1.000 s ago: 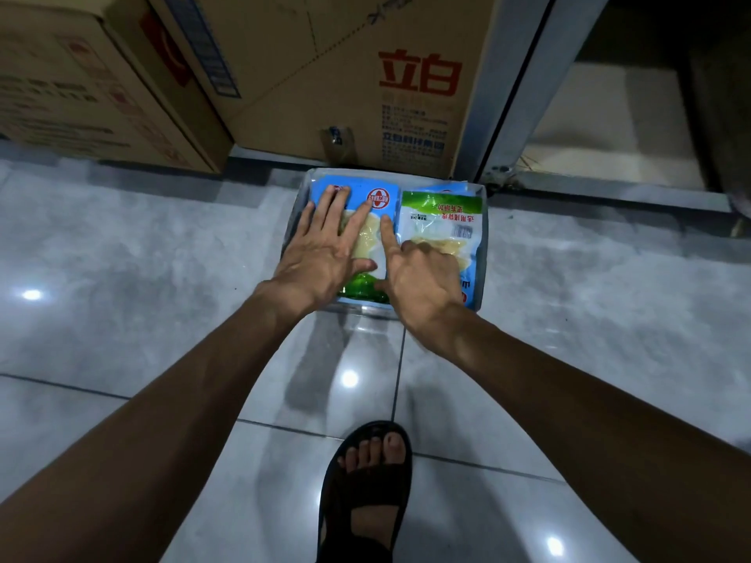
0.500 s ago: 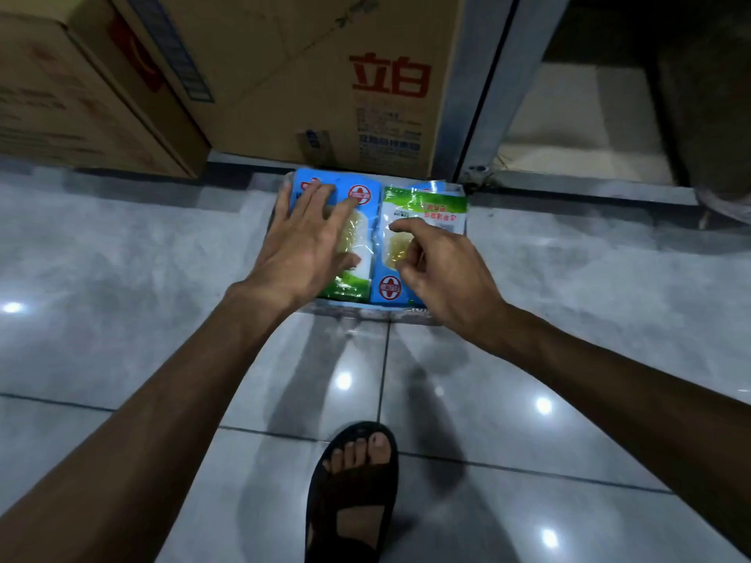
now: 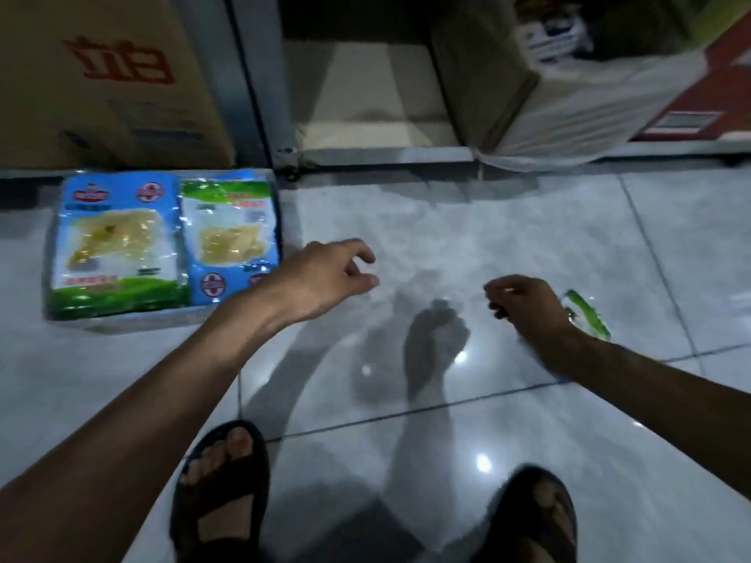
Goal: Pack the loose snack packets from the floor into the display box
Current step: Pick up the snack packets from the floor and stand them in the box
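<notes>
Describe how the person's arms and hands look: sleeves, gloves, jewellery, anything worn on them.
Both forearms are bare as far as the picture reaches, with no sleeves in view. The left hand and the right hand wear no gloves, and no ring, watch or bracelet can be made out, though the picture is dim and blurred.

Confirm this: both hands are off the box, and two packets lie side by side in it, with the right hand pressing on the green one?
Not quite. In the head view the right hand hangs over bare floor, well apart from the box; nothing touches the green packet. The rest holds.
</notes>
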Tool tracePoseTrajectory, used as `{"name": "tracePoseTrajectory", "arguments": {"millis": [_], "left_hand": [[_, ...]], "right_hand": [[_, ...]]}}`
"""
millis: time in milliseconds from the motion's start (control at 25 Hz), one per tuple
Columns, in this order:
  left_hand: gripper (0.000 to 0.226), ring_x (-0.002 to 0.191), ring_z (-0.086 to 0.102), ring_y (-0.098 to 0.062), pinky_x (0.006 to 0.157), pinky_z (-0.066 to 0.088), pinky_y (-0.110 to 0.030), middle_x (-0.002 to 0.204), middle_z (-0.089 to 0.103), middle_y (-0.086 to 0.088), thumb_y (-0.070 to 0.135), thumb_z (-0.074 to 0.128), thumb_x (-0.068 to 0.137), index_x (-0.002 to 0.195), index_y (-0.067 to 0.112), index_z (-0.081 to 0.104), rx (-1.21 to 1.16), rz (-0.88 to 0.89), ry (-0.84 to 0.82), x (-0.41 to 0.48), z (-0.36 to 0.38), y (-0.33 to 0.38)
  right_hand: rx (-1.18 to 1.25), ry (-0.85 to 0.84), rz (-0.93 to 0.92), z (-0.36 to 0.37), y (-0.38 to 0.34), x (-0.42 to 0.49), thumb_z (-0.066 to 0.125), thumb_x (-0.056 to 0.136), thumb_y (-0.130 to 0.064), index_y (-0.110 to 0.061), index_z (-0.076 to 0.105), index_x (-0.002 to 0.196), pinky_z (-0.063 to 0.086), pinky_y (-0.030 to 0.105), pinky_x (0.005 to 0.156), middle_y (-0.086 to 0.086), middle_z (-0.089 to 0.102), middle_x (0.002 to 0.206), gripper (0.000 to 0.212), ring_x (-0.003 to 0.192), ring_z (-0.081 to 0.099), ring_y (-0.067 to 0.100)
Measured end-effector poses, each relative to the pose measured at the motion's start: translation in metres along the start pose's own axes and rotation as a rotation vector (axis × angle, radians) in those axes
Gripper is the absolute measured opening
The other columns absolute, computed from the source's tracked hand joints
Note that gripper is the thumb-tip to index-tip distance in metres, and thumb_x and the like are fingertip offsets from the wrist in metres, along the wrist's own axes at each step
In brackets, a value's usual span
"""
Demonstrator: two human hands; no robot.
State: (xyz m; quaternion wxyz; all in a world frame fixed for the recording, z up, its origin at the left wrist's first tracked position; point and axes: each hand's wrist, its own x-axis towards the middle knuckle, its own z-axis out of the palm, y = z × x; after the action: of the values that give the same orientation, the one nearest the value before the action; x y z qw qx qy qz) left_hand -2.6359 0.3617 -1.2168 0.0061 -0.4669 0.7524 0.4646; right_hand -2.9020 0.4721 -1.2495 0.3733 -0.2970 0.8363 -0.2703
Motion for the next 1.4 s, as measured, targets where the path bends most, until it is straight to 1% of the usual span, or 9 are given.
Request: {"name": "tracePoseTrajectory", "arguments": {"millis": [160, 240, 360, 520, 760, 960, 1040, 1160, 1400], "left_hand": [[0.032, 0.073, 0.058, -0.002, 0.072, 0.044, -0.027, 0.104, 0.067, 0.008, 0.043, 0.06, 0.089, 0.118, 0.029, 0.058, 0.132, -0.001, -0.152, 0.012, 0.037, 0.017], [0.033, 0.077, 0.062, -0.006, 0.075, 0.05, -0.03, 0.107, 0.065, 0.009, 0.043, 0.059, 0.09, 0.121, 0.03, 0.057, 0.142, -0.011, -0.197, 0.016, 0.049, 0.028], [0.034, 0.086, 0.064, -0.01, 0.083, 0.052, -0.03, 0.109, 0.066, 0.007, 0.041, 0.059, 0.091, 0.122, 0.028, 0.058, 0.109, -0.049, -0.227, 0.02, 0.066, 0.04], [0.034, 0.086, 0.065, -0.009, 0.08, 0.051, -0.027, 0.108, 0.066, 0.006, 0.041, 0.06, 0.091, 0.122, 0.028, 0.058, 0.085, -0.045, -0.28, 0.024, 0.084, 0.047], [0.021, 0.08, 0.069, -0.01, 0.08, 0.058, -0.049, 0.097, 0.068, 0.012, 0.037, 0.063, 0.09, 0.111, 0.032, 0.063, -0.087, -0.07, -0.23, 0.024, 0.081, 0.044], [0.025, 0.087, 0.072, -0.025, 0.078, 0.055, -0.039, 0.103, 0.074, -0.004, 0.038, 0.057, 0.094, 0.109, 0.019, 0.064, -0.53, -0.145, -0.059, 0.016, 0.062, 0.048], [0.044, 0.09, 0.073, -0.03, 0.079, 0.057, -0.038, 0.108, 0.072, -0.013, 0.048, 0.053, 0.094, 0.118, 0.011, 0.059, -0.824, -0.225, -0.047, 0.012, 0.052, 0.051], [0.054, 0.095, 0.072, -0.035, 0.084, 0.058, -0.043, 0.112, 0.069, -0.024, 0.05, 0.052, 0.093, 0.122, 0.005, 0.056, -1.083, -0.319, -0.012, 0.006, 0.032, 0.042], [0.032, 0.101, 0.07, -0.031, 0.082, 0.06, -0.041, 0.113, 0.071, -0.018, 0.02, 0.06, 0.092, 0.119, 0.004, 0.06, -1.281, -0.278, 0.107, -0.028, -0.019, 0.01]], "right_hand": [[-0.261, 0.472, 0.399, -0.057, 0.102, 0.028, 0.076, 0.076, -0.036, -0.009, 0.052, 0.126, 0.047, 0.043, 0.096, 0.026, 0.052, 0.126, 0.061, 0.115, 0.052, 0.04], [-0.221, 0.461, 0.539, -0.067, 0.13, 0.036, 0.073, 0.076, -0.046, -0.007, 0.036, 0.138, 0.034, 0.053, 0.108, 0.03, 0.035, 0.14, 0.083, 0.13, 0.036, 0.046], [-0.1, 0.338, 0.591, -0.064, 0.155, 0.043, 0.073, 0.078, -0.04, -0.002, 0.02, 0.148, 0.023, 0.056, 0.114, 0.029, 0.021, 0.151, 0.096, 0.138, 0.024, 0.047], [0.145, 0.501, 0.647, -0.06, 0.162, 0.048, 0.088, 0.062, -0.028, -0.006, 0.039, 0.133, 0.049, 0.047, 0.096, 0.021, 0.048, 0.133, 0.089, 0.118, 0.051, 0.038], [0.486, 0.469, 0.271, -0.039, 0.133, 0.041, 0.079, 0.073, -0.01, -0.005, 0.066, 0.106, 0.052, 0.031, 0.069, 0.011, 0.07, 0.096, 0.036, 0.083, 0.062, 0.02], [0.154, 0.217, -0.237, 0.002, 0.047, 0.016, 0.062, 0.083, -0.014, -0.011, 0.064, 0.082, 0.046, 0.032, 0.065, 0.016, 0.061, 0.08, 0.004, 0.071, 0.055, 0.013], [-0.105, 0.12, -0.532, 0.02, 0.011, -0.009, 0.058, 0.086, -0.006, -0.018, 0.068, 0.101, 0.039, 0.013, 0.064, 0.004, 0.053, 0.084, 0.021, 0.069, 0.047, 0.003], [-0.31, -0.027, -0.893, 0.047, -0.028, -0.042, 0.052, 0.088, -0.005, -0.015, 0.062, 0.125, 0.037, 0.016, 0.058, 0.004, 0.05, 0.091, 0.04, 0.072, 0.04, 0.007], [-0.455, -0.088, -1.053, 0.074, -0.078, -0.045, 0.039, 0.092, -0.031, -0.015, 0.065, 0.118, 0.028, 0.008, 0.063, 0.001, 0.049, 0.093, 0.04, 0.079, 0.034, 0.001]]}}
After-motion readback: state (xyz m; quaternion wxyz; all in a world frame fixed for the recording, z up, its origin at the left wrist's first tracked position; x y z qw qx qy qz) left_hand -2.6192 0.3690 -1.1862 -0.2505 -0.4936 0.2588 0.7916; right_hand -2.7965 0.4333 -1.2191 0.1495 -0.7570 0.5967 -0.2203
